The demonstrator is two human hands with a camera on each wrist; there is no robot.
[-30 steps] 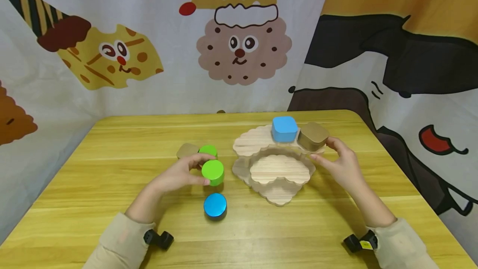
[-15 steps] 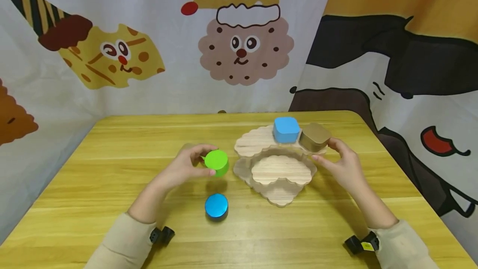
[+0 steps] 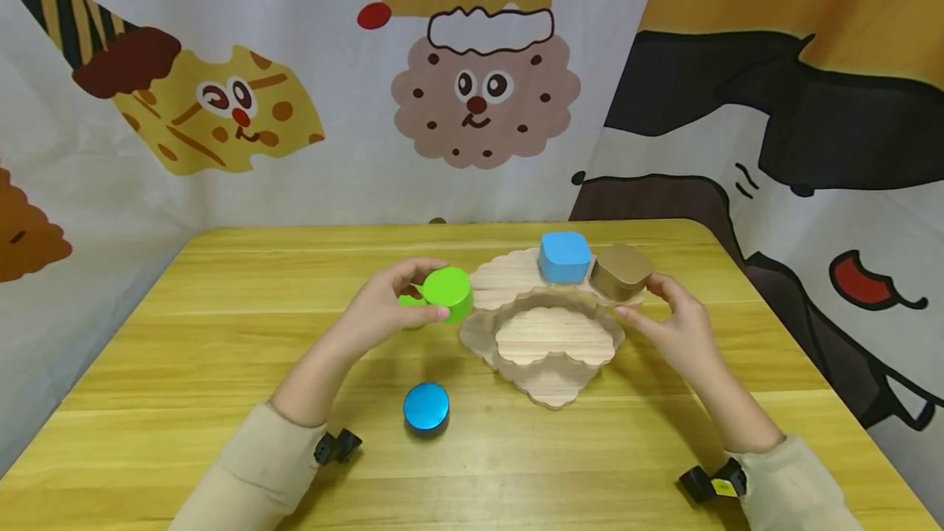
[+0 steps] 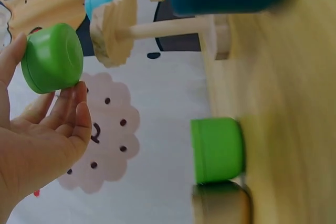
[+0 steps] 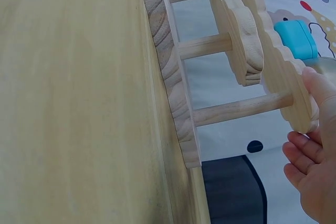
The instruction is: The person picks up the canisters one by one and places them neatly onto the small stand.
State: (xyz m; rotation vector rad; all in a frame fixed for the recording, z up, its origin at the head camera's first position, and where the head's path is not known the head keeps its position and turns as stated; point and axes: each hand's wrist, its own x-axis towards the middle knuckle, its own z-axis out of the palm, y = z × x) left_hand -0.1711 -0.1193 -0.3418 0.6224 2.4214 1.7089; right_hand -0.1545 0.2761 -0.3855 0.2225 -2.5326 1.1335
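Works at a wood-grain table before a cartoon curtain. Holds the green pot off the table in the left hand, pinched by its side between thumb and fingers, just left of the stand and, by the left wrist view, apart from it. Pinches the right end of the top tier with the right hand, beside the brown pot and blue pot; cannot tell how firmly. Has a second green pot on the table beyond the left hand, just beside another brown pot, and a round blue pot nearer. To carry well, probably best to bring the green pot level and above the tier's scalloped edge, base free of fingers. Seems wise to steady the stand with even pressure, to avoid rocking the tier or nudging the brown pot.
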